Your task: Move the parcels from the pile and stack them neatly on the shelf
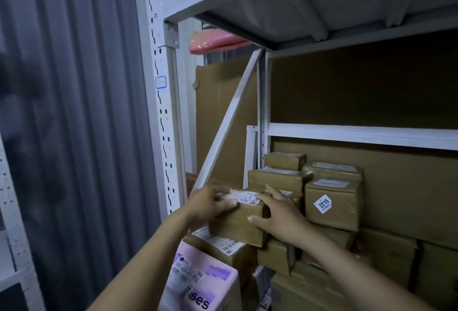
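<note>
My left hand and right hand clasp the parcel; I'd seat it square against the stack.

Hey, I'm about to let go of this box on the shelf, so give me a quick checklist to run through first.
1. Grip: left hand and right hand both hold the box: ok.
2. Support: the box seems to sit on the labelled parcel below, but the contact is hidden: cannot tell.
3. Fingers clear: the right hand lies between the box and the stack beside it: not ok.
4. Lined up with the 2215 box: cannot tell.
5. Headroom under the upper shelf: ok.
</note>
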